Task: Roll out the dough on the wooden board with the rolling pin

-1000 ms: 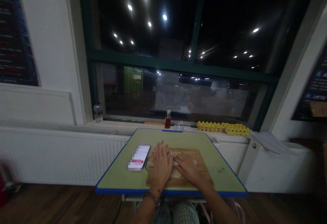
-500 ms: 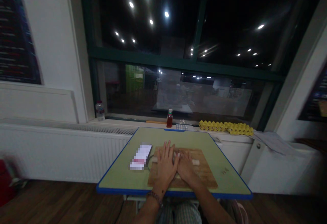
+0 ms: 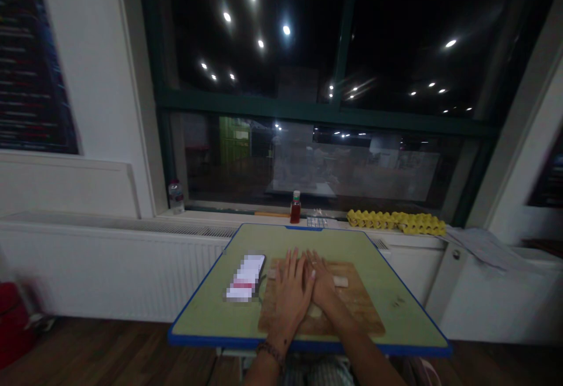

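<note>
My left hand (image 3: 294, 286) lies flat, fingers stretched forward, across a pale rod (image 3: 341, 281) that looks like a small rolling pin. My right hand (image 3: 322, 280) rests flat beside it, the two touching at the thumb side of the left. The rod lies crosswise on a wooden cutting board (image 3: 360, 310); its ends stick out at both sides and its middle is hidden under my hands. Below my palms a small pale piece (image 3: 315, 311), perhaps dough, shows on the board. A beaded bracelet (image 3: 270, 354) is on my left wrist.
A phone (image 3: 246, 277) with a lit screen lies left of the board on the blue-edged table (image 3: 211, 315). On the windowsill stand a red-filled bottle (image 3: 295, 210), a water bottle (image 3: 176, 196) and yellow egg trays (image 3: 396, 222). A radiator (image 3: 109, 274) runs along the wall.
Both hands have slid a little forward over the board, the right more than the left, and the rod sits slightly farther from me. The whole view has shifted a little.
</note>
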`<state>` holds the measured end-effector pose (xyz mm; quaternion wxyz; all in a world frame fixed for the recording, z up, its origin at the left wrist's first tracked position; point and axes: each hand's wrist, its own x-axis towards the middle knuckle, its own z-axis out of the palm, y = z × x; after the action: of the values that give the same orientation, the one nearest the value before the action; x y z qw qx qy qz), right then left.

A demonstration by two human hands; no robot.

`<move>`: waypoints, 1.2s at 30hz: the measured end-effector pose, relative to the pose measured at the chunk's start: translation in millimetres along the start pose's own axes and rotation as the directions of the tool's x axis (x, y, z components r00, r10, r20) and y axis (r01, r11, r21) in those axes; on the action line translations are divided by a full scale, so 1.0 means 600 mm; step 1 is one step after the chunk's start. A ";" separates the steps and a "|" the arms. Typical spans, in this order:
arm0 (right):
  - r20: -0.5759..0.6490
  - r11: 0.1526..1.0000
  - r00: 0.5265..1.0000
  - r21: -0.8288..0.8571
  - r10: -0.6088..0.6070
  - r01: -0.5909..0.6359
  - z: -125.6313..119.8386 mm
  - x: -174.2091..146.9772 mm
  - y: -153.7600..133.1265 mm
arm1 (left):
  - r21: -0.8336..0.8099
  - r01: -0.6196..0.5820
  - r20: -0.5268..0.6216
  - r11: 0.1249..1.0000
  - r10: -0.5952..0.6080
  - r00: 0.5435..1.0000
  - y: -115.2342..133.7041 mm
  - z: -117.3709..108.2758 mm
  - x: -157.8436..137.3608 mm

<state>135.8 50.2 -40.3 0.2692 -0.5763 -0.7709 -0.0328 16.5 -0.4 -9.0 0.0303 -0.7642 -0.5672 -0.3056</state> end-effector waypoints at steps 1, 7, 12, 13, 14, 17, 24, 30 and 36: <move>-0.019 0.999 0.998 -0.008 -0.052 0.052 0.000 -0.024 -0.003 | -0.007 -0.009 -0.013 1.000 0.008 1.000 -0.001 0.001 0.000; -0.062 0.950 0.948 -0.047 -0.312 0.310 -0.009 -0.132 -0.007 | -0.034 -0.039 -0.079 0.999 0.036 0.996 -0.006 0.006 -0.001; 0.016 0.982 0.982 0.014 -0.191 0.191 -0.028 -0.076 -0.015 | -0.033 -0.002 -0.052 0.999 0.000 0.999 -0.010 0.004 0.001; 0.043 0.989 0.989 0.008 -0.145 0.145 -0.033 -0.055 -0.018 | -0.024 0.020 -0.044 1.000 -0.021 0.999 -0.009 0.002 0.001; 0.071 0.996 0.994 0.000 -0.088 0.088 -0.038 -0.033 -0.020 | -0.010 0.042 -0.038 0.999 -0.042 0.998 -0.009 0.000 0.000; 0.190 0.998 0.980 -0.046 0.049 -0.041 -0.047 0.019 -0.024 | 0.043 0.087 -0.024 0.995 -0.086 0.996 -0.007 -0.005 -0.002; 0.147 0.998 0.989 -0.069 0.013 -0.003 -0.029 0.012 -0.014 | 0.094 0.134 0.052 0.987 -0.139 0.989 -0.012 0.002 0.003; 0.105 0.989 0.986 0.074 -0.134 0.126 -0.036 -0.076 -0.009 | 0.097 0.084 0.037 0.992 -0.088 0.995 -0.014 0.001 0.003; 0.169 0.990 0.984 0.141 -0.051 0.027 -0.046 -0.074 0.012 | 0.100 0.082 -0.002 0.992 -0.082 0.997 -0.016 0.018 0.004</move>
<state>161.1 3.6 -38.7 0.2402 -0.5417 -0.8029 0.0654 13.3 8.9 -19.4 0.0555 -0.7379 -0.6130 -0.2769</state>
